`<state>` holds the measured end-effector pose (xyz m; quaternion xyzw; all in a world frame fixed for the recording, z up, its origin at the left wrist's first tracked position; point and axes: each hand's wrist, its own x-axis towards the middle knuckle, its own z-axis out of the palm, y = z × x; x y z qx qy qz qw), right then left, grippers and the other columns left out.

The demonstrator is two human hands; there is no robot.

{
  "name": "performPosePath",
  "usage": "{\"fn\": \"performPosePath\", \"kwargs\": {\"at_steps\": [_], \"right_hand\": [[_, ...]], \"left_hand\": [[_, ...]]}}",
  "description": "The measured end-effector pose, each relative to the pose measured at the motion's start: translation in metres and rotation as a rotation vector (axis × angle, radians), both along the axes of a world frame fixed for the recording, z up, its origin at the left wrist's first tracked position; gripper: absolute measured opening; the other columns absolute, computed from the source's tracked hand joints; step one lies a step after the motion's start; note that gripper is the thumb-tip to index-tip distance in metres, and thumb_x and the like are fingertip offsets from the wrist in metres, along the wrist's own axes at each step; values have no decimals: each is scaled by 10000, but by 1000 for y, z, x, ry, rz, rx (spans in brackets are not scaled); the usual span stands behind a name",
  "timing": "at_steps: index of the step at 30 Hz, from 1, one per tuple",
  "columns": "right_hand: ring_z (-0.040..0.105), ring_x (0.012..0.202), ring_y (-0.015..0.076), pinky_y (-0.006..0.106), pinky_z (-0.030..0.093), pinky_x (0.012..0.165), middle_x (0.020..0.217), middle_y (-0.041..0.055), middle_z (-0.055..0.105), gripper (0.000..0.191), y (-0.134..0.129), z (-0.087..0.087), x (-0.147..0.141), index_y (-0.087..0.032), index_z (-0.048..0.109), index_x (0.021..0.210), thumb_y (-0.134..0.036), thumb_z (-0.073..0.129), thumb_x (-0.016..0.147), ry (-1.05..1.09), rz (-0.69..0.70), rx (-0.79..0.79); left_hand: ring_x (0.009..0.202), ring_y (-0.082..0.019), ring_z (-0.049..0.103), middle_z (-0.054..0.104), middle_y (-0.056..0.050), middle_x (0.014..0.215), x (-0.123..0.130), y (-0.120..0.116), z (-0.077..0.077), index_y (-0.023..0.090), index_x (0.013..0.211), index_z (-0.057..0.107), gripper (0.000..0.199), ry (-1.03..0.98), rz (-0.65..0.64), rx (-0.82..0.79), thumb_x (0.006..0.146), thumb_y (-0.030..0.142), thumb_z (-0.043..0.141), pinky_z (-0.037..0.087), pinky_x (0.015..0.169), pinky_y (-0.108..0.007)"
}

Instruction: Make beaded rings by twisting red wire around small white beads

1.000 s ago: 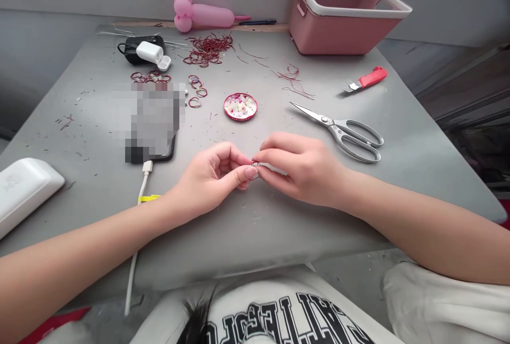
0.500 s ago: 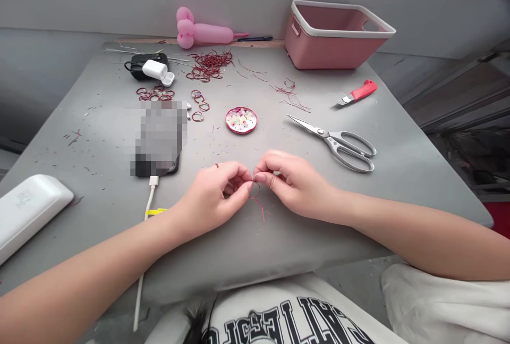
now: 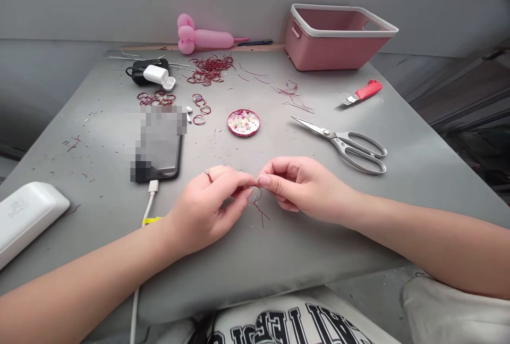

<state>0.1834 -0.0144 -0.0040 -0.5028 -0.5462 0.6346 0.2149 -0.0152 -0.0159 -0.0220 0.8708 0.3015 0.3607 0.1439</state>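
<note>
A thin dark red cord (image 3: 258, 207) is pinched between my two hands, its knotted ends hanging down over the grey table. My left hand (image 3: 217, 203) grips it between thumb and fingers and wears a thin red ring. My right hand (image 3: 300, 187) pinches the cord close beside the left fingertips. Just beyond my hands sits a small round dish (image 3: 244, 123) of white and pink beads. To the right of it lie metal scissors (image 3: 338, 144), slightly spread. Several red cord rings (image 3: 201, 110) lie left of the dish.
A phone (image 3: 161, 147) with a white cable (image 3: 148, 206) lies at left, near a white case (image 3: 30, 216). Behind are a red cord pile (image 3: 211, 69), earphone case (image 3: 156, 74), pink balloon (image 3: 211, 39) and pink basket (image 3: 334, 51). A red cutter (image 3: 364, 92) lies at right.
Both hands have shifted slightly while still pinching the cord. My left index finger is straighter, and my right hand's lower fingers show more. The whole view has shifted a little.
</note>
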Motion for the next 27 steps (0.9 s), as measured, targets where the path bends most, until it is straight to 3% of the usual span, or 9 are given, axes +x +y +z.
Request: {"fn": "performPosePath", "kwargs": {"at_steps": [4, 8, 13, 18, 22, 25, 27], "right_hand": [[367, 450, 59, 202, 317, 433, 521, -67, 429, 304, -3, 3, 0, -157, 612, 813, -454, 673, 788, 10, 9, 21], [470, 535, 66, 197, 390, 479, 667, -19, 572, 214, -3, 5, 2, -150, 655, 825, -337, 725, 747, 67, 33, 112], [558, 668, 106, 211, 458, 542, 757, 31, 611, 48, -3, -3, 5, -151, 666, 767, -187, 645, 791, -35, 60, 544], [505, 605, 86, 216, 448, 546, 728, 33, 578, 114, 0, -17, 6, -150, 613, 752, -68, 580, 823, -99, 150, 1202], [484, 606, 110, 249, 433, 531, 714, 57, 585, 129, 2, -21, 8, -144, 603, 789, -23, 584, 828, -163, 225, 1602], [488, 607, 119, 267, 447, 529, 760, 76, 617, 148, 2, -20, 8, -144, 620, 875, -16, 586, 808, -182, 254, 1699], [529, 651, 125, 275, 483, 573, 804, 80, 625, 151, 1, -17, 8, -157, 631, 906, -48, 576, 818, -107, 241, 1598]], "left_hand": [[561, -139, 575, 641, -2, 644, 1, -3, 4, 209, 828, 605, 131, -12, 23, -50, 840, 93, 546, 467, 570, -252], [538, -139, 584, 649, -4, 636, 0, -4, 5, 213, 813, 612, 130, -26, 52, -47, 826, 95, 561, 459, 544, -252], [561, -128, 626, 699, 4, 671, 0, -6, 3, 205, 856, 623, 108, 6, 67, -78, 818, 110, 591, 483, 559, -233], [600, -114, 667, 741, 16, 726, 1, -9, 2, 186, 874, 629, 98, 58, 60, -208, 862, 135, 547, 498, 586, -214], [652, -102, 696, 747, 22, 743, 1, -12, 6, 175, 858, 632, 101, 24, 85, -375, 866, 130, 542, 512, 566, -170], [688, -101, 716, 751, 13, 767, 1, -15, 7, 170, 879, 633, 77, -69, 125, -478, 864, 149, 561, 526, 541, -138], [692, -105, 722, 751, 5, 775, 1, -16, 7, 164, 884, 632, 61, -104, 141, -481, 863, 160, 575, 523, 513, -132]]}}
